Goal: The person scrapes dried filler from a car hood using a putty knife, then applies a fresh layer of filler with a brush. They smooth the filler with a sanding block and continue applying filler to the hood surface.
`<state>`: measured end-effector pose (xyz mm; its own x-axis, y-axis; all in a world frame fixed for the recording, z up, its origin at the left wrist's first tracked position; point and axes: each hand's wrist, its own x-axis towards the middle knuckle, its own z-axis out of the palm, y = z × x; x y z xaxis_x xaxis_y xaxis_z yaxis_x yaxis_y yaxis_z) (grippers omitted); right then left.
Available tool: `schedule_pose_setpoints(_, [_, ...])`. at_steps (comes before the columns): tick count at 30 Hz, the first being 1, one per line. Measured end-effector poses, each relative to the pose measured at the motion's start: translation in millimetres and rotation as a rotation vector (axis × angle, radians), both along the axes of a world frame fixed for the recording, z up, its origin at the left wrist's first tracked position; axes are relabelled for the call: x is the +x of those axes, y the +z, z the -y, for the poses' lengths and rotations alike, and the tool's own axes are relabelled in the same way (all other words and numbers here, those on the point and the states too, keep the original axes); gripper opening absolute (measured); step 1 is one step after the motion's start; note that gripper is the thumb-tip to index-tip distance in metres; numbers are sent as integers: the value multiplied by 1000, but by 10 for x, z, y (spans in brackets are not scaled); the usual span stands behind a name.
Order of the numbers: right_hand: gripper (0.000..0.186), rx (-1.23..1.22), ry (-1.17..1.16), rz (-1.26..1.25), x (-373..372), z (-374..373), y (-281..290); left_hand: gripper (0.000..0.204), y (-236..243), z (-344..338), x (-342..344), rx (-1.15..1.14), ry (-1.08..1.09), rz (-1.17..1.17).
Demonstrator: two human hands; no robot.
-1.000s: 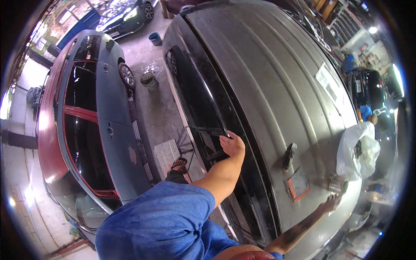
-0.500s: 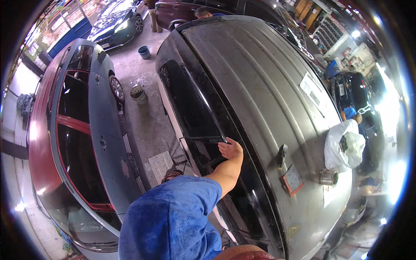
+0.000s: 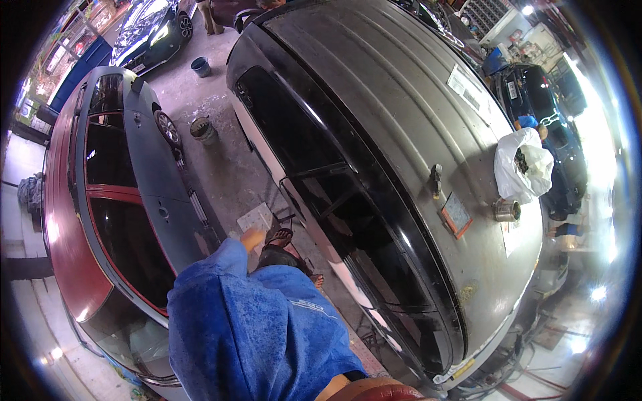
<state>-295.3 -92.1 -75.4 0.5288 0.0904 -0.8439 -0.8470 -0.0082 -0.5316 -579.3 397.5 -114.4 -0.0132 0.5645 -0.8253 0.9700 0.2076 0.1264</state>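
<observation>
My left hand (image 3: 253, 239) hangs low beside my legs, past the cuff of my blue sleeve. It is close to a pale patterned panel (image 3: 256, 219); its fingers are too blurred and hidden to read, and touching cannot be told. My right hand is out of view. Along my right side stands a van with a bare grey ribbed roof (image 3: 394, 127) and black side trim. On that roof lie a flat grey sheet with an orange edge (image 3: 457, 215), a small dark tool (image 3: 437, 180), an open metal tin (image 3: 506, 211) and a white plastic bag (image 3: 523, 165).
To my left is a red and grey car (image 3: 150, 180). Two buckets, one blue (image 3: 200, 66) and one stained (image 3: 203, 130), stand on the concrete between the vehicles. My sandalled foot (image 3: 281, 237) shows below me. A dark car (image 3: 150, 33) is parked farther off.
My left hand has left the van's dark roof edge and dropped to the left, down beside my legs. My view has shifted, and my feet now show.
</observation>
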Motion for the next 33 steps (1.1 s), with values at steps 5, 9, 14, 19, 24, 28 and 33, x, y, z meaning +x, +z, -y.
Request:
schedule_pose_setpoints(5, [61, -15, 15, -8, -121, -46, 34, 55, -142, 750, -1177, -190, 143, -101])
schedule_pose_setpoints(9, [62, -17, 30, -17, -227, -85, 88, 53, -267, 987, -1031, -170, 276, 69])
schedule_pose_setpoints(14, [63, -22, 52, -19, -345, -92, 90, 51, -385, 950, -783, -95, 378, 250])
schedule_pose_setpoints(19, [65, -21, 30, -33, -532, -84, 86, 50, -429, 972, -771, -85, 394, 299])
schedule_pose_setpoints(24, [67, -13, 2, -48, -751, -72, 63, 48, -463, 1028, -844, -79, 414, 308])
schedule_pose_setpoints(28, [68, 22, -45, -62, -987, -17, -41, 47, -515, 1057, -967, -68, 404, 326])
schedule_pose_setpoints(33, [70, 73, -180, -43, -1450, 26, -179, 46, -612, 1020, -1074, -81, 284, 370])
